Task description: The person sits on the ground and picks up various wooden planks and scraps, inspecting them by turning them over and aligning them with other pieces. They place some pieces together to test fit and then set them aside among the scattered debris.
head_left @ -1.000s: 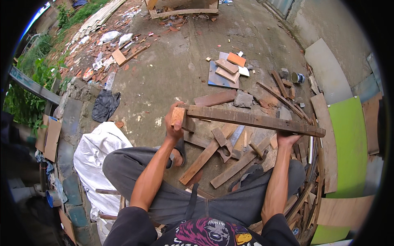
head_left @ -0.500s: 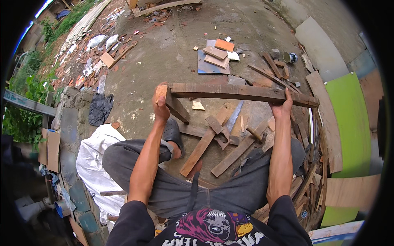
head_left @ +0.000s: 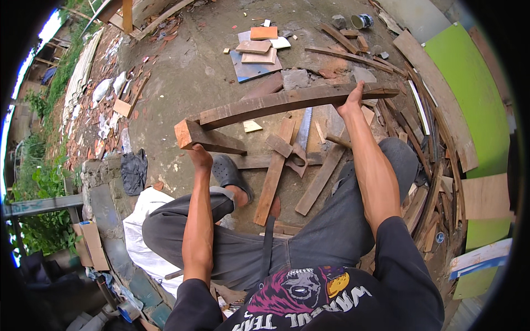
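The long wooden beam (head_left: 276, 103) was a dark, weathered brown, streaked with grain. The short wooden post (head_left: 218, 141) was also brown, its end face a brighter orange-tan. The handsaw (head_left: 304, 131) had a silvery blue blade and a brown handle. The clog (head_left: 229, 172) and trousers (head_left: 243, 254) were dark grey; the black T-shirt (head_left: 406, 276) carried a magenta, grey and yellow skull print (head_left: 301, 292). The tall panel (head_left: 469, 94) was lime green, the plastic bag (head_left: 133, 171) black.

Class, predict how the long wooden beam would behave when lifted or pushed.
The long beam is probably stiff, being thick timber. Its flat faces make rolling unlikely. Its bare, worn wood probably isn't slippery in the right hand.
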Demonstrator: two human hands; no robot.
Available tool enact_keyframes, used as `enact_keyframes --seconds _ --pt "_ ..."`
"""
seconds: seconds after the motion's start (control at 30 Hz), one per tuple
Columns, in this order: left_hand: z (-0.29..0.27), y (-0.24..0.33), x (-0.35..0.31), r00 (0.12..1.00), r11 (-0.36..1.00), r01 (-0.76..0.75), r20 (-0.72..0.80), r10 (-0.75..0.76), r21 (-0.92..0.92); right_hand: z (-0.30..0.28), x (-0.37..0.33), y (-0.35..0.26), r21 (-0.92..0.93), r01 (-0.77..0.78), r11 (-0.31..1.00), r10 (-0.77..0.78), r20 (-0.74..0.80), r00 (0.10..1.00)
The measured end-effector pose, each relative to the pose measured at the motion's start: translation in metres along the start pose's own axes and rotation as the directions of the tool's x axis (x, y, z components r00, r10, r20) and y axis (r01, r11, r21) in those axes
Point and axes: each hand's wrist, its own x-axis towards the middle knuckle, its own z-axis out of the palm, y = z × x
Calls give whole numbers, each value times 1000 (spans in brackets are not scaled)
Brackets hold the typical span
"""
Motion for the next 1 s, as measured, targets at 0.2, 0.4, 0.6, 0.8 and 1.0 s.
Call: enact_keyframes --seconds 0.2,0.4,0.6,0.8,1.0 --pt "12 -30 -23 990 991 134 53 -134 -3 7 -2 1 -42 132 990 -137 -156 978" --pt "18 -45 -38 982 987 147 125 -139 -56 21 -4 0 -137 178 974 -203 -200 959" --pt "27 -32 -33 980 991 123 150 -130 55 -4 22 5 -142 159 977 -187 -219 958" --pt "29 36 -28 998 982 -40 37 48 -186 -4 21 9 -95 181 979 -194 -156 968" --pt "25 20 -23 998 999 -45 38 46 -22 -12 45 5 -25 79 997 -75 122 990"
